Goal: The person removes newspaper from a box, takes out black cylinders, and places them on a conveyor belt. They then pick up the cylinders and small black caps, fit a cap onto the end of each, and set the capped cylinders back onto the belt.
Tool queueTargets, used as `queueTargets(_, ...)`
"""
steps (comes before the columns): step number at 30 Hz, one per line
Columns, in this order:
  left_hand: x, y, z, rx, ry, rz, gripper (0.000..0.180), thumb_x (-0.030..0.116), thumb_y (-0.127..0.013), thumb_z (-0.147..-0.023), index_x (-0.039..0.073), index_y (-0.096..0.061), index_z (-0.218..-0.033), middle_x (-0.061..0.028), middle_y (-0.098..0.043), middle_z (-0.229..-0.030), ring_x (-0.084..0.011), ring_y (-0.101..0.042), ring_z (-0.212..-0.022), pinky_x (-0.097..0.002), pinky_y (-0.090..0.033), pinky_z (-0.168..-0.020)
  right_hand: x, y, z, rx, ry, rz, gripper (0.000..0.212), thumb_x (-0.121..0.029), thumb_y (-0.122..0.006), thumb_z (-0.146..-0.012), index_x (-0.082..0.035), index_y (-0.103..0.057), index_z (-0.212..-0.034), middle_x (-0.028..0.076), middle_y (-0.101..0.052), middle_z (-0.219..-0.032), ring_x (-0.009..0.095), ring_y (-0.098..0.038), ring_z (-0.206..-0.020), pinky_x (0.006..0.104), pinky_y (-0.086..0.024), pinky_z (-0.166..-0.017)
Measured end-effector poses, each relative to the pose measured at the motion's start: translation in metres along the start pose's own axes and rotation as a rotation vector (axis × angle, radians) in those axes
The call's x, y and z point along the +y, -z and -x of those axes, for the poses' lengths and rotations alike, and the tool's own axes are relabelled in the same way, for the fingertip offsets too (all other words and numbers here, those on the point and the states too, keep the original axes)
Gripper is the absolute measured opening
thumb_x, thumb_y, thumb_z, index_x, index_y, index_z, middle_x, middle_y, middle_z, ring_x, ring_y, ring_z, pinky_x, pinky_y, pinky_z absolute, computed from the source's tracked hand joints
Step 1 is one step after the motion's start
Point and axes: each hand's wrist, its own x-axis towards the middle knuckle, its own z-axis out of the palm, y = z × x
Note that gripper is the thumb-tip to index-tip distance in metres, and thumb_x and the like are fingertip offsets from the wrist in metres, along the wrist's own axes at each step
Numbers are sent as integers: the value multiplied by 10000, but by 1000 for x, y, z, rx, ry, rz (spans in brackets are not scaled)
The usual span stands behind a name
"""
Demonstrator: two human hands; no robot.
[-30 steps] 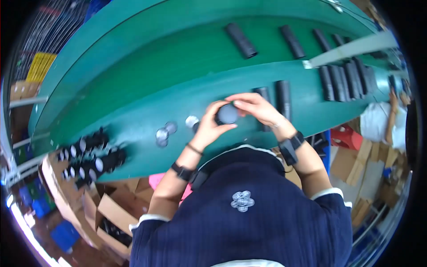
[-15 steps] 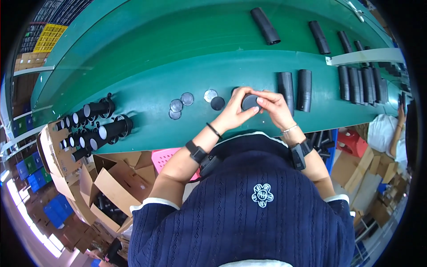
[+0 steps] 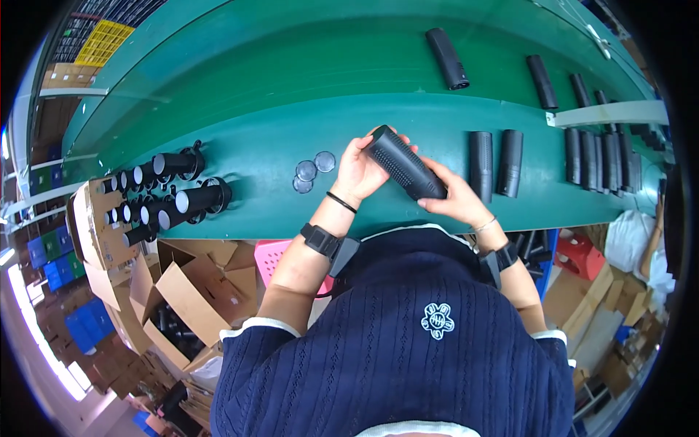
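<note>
**Tube in both hands, mid-batch**

Tube (image 3: 405, 163) is held w/ both hands just above the near edge of the green desk (image 3: 247, 138), tilted: one end up-left, other end down-right. Left hand (image 3: 358, 169) is closed round the upper end, fingers curled at the rim; right hand (image 3: 453, 198) cups the lower end from beneath, fingers wrapped on it.

Progress, judged from layout: part-way. Two tubes (image 3: 495, 162) stand side by side just right of the hands, and more tubes (image 3: 598, 154) lie in a row further right, so some look handled already. Left side: a stack of tubes (image 3: 162, 193) at a cardboard box (image 3: 91, 218), approx. a dozen, prob. waiting. Three round discs (image 3: 312, 172) lie on the desk near the left hand, unused.

Look of the tube: black, cylindrical, matte, w/ fine dotted or ribbed texture along its side. Can't tell if the end under the left hand is capped.
</note>
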Motion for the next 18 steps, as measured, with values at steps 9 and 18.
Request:
queueTargets(9,10,17,-9,529,-201,-259,623,541,-447,-932,130,-374,-1395,-99,-480,-1311,-233,-427,-1206,-413,-305,-1005,34,11,-82,361,132,159,704,-230,-693,-857,-78,-283,-1408,160,-548,-1126,194,-574,-893,313,-478,-767)
queueTargets(18,4,25,33,513,-99,-398,387,300,-522,-943,83,-511,-1263,-83,-598,-1160,-203,-563,-1040,-336,-458,-855,50,49,-258,479,-203,750,710,-292,-655,-845,-245,-297,-1457,249,-469,-1220,424,-446,-1151,550,-395,-956)
